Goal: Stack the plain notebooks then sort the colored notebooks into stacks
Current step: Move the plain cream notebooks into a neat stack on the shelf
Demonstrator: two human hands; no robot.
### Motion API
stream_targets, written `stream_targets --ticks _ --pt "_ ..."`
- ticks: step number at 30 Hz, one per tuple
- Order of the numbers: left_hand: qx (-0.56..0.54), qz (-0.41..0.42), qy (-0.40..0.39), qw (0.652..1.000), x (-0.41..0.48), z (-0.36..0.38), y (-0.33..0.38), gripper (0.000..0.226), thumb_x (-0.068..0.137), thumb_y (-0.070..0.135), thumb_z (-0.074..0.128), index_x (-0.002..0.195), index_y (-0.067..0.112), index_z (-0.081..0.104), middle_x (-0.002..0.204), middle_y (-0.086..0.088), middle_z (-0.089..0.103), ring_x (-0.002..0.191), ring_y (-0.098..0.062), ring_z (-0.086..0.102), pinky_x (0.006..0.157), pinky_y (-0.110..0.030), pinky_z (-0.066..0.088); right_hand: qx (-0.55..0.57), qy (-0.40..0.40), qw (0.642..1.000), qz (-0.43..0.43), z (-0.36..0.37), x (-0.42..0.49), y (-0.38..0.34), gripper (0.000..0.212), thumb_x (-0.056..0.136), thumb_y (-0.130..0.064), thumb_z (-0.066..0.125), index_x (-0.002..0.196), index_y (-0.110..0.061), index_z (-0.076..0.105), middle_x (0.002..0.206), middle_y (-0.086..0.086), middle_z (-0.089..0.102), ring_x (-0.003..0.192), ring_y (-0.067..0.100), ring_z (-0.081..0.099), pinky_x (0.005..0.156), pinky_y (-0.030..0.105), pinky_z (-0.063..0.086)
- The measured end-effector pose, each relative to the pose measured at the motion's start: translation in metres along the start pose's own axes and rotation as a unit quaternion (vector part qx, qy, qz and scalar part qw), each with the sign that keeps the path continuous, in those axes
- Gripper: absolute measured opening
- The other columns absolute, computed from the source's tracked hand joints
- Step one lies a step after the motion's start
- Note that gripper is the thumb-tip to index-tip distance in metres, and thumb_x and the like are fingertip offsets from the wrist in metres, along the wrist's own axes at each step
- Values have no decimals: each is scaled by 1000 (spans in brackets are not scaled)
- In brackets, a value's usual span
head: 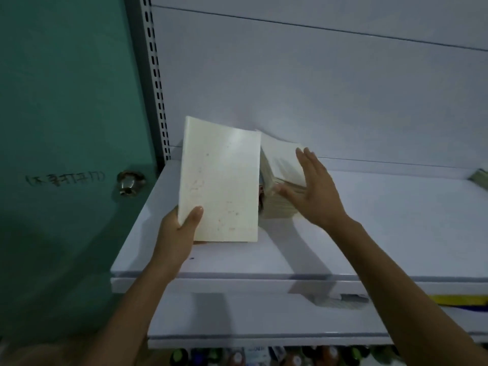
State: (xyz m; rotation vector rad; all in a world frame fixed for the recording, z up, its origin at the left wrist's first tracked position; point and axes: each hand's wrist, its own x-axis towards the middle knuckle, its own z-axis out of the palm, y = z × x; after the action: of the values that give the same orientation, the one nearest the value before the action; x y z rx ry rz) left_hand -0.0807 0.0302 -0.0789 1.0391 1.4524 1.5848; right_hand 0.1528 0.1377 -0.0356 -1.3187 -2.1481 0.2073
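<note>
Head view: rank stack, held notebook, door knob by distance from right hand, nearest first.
1. stack: touching the right hand, on the shelf just left of it.
2. held notebook: further left, upright in the left hand.
3. door knob: far left, on the green door.

One plain notebook (219, 180) in left hand (177, 233), right hand (314, 191) flat against stack (280, 165), seemingly notebooks.

Dim cool light, soft shadows, slight overall blur, straight lines bowed at edges
</note>
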Motion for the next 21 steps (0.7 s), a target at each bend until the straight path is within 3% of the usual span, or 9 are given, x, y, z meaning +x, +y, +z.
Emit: stream_targets --ticks 3,7,9,11,14,16,18,21 --pt "-49 -45 -40 997 6 -10 -2 21 92 26 56 113 27 58 110 4 67 102 -18 63 87 -43 53 -108 -128 985 34 -3 11 14 84 84 -52 61 151 -22 20 158 3 20 146 20 16 116 34 15" --pt "-76 -78 -87 990 11 -15 0 26 92 25 56 118 22 58 110 3 66 103 -17 62 92 -45 51 -48 -136 987 70 -15 10 13 54 95 -41 51 146 -30 34 154 -1 32 141 20 30 114 32 22" --pt "-88 -82 -115 986 10 -18 0 28 92 25 56 120 21 57 113 2 66 105 -17 62 97 -46 48 8 -86 992 91 -16 8 6 44 98 -37 48 141 -31 43 143 2 49 128 23 46 103 29 35" --pt "-97 -83 -129 983 11 -20 -1 35 91 26 56 125 17 56 114 0 67 106 -17 62 95 -46 49 57 25 994 94 -11 4 -8 35 100 -35 42 132 -28 54 112 2 65 101 22 59 81 28 41" --pt "-99 -75 -136 983 12 -22 -3 36 86 34 60 120 22 59 113 1 68 107 -18 63 96 -48 48 153 133 973 113 -1 2 -33 25 102 -32 37 112 -25 59 82 -11 58 79 15 55 66 28 40" --pt "-99 -70 -138 983 13 -23 -4 23 88 33 59 110 28 62 111 3 69 106 -17 63 97 -48 47 117 181 971 104 6 -2 -51 27 102 -28 38 118 -24 59 82 -11 59 77 17 56 62 26 43" --pt "-101 -71 -136 983 16 -25 -7 18 91 31 57 107 28 63 109 4 70 106 -17 64 98 -48 47 38 216 975 41 17 -15 -70 33 101 -23 41 130 -21 56 94 -2 67 77 19 62 65 29 50" --pt "-111 -65 -136 982 17 -25 -6 25 90 34 57 111 23 63 108 3 71 104 -18 65 96 -45 48 -64 200 975 -79 46 -42 -96 40 94 -27 41 131 -18 55 123 11 64 107 31 64 89 42 53"
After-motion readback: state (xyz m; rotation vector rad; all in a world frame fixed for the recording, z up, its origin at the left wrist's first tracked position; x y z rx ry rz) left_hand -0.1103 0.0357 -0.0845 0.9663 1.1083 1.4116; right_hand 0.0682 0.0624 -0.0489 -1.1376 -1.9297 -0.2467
